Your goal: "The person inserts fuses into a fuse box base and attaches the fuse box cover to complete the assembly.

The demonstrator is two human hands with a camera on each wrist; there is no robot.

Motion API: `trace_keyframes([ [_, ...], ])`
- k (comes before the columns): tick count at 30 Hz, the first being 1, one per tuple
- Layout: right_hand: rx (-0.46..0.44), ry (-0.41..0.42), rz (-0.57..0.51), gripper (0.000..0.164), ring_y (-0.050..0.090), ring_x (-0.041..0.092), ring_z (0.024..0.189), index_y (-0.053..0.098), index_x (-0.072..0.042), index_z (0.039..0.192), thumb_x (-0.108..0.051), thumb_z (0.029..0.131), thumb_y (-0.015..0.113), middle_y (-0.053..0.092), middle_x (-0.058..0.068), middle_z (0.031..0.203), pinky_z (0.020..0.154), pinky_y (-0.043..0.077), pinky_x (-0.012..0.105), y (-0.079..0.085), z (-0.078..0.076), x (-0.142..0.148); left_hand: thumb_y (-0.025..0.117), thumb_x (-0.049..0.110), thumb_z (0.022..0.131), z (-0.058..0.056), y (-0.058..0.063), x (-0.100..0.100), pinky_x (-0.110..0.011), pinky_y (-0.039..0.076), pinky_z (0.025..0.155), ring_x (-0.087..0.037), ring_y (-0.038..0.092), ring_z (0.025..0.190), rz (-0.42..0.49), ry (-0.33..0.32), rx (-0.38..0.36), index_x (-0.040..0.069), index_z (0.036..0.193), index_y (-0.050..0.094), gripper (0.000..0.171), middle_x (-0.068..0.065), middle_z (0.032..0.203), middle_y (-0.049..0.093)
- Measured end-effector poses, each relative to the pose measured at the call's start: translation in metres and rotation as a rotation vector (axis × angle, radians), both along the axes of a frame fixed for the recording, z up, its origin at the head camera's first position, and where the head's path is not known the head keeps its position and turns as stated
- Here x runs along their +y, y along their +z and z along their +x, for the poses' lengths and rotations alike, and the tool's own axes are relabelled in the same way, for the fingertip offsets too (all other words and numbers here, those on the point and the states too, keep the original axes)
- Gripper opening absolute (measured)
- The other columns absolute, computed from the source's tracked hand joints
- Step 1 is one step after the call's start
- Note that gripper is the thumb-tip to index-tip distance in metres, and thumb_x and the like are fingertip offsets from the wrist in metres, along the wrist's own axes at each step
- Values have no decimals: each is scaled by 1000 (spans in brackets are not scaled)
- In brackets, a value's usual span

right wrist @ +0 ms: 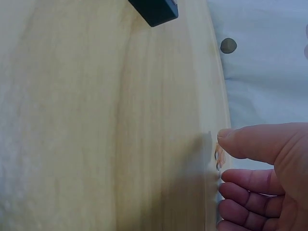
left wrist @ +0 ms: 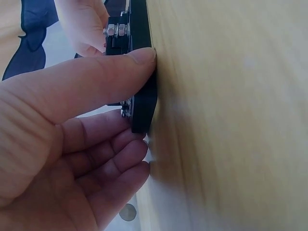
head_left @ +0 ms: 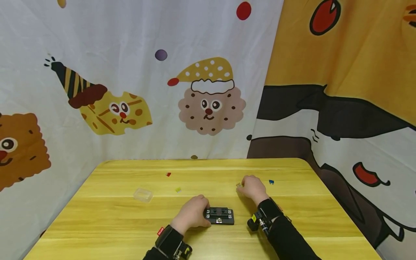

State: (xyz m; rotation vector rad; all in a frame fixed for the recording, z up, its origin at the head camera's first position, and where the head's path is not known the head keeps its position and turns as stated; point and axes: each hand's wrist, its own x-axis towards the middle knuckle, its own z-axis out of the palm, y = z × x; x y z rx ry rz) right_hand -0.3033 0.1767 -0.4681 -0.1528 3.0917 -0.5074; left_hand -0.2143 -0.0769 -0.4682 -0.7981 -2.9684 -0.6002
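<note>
Bright metal nuts (left wrist: 111,30) stud a matt black plastic-looking block (head_left: 219,216) on a smooth wood-grain tabletop (head_left: 130,231), a clear plastic box (head_left: 143,195) left of the block and creased printed cloth (head_left: 126,36) beyond it.

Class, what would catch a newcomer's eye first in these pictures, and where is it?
Probably the cartoon biscuit in a yellow nightcap, on the white cloth behind the table, with a cheese wedge in a striped party hat to its left. Next, the black block on the table stands out, its left end gripped by the left hand. Farther back and to the right, the right hand is at a tiny piece.
</note>
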Motion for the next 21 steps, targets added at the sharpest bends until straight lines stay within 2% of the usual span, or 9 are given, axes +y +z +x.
trace_keyframes([
  [3, 16, -2, -12, 26, 47, 20, 65, 62, -7, 75, -27, 83, 76, 51, 3, 73, 58, 39, 33, -1, -1, -2, 94, 29, 61, 0, 0, 0, -30, 48, 74, -12, 50, 76, -3, 1, 1, 10, 93, 67, 46, 4, 86, 54],
  [7, 13, -13, -25, 43, 28, 17, 55, 42, -13, 57, -25, 83, 74, 29, 0, 62, 53, 22, 30, -1, -2, -5, 94, 29, 61, 0, 0, 1, -30, 48, 75, -12, 51, 77, 0, 3, -16, 10, 93, 67, 45, 5, 87, 54],
  [9, 4, -21, -18, 48, 24, 16, 54, 37, -15, 55, -24, 84, 73, 24, -1, 61, 52, 19, 30, -2, -2, -6, 93, 28, 61, 0, 0, 1, -30, 49, 75, -12, 51, 77, 3, 3, -27, 10, 93, 67, 45, 5, 87, 55],
  [16, -2, -30, -2, 48, 28, 17, 54, 39, -15, 55, -26, 83, 75, 27, -1, 60, 51, 21, 30, -3, -6, -7, 93, 29, 60, 0, -1, 1, -30, 48, 75, -12, 51, 77, 5, 9, -29, 10, 92, 67, 45, 5, 87, 55],
  [21, -14, -25, 0, 49, 25, 16, 53, 37, -15, 54, -26, 83, 75, 25, -2, 58, 50, 18, 29, -2, -7, -7, 93, 29, 60, -1, 0, 1, -30, 48, 74, -11, 50, 77, 4, 10, -27, 10, 92, 67, 45, 5, 86, 54],
])
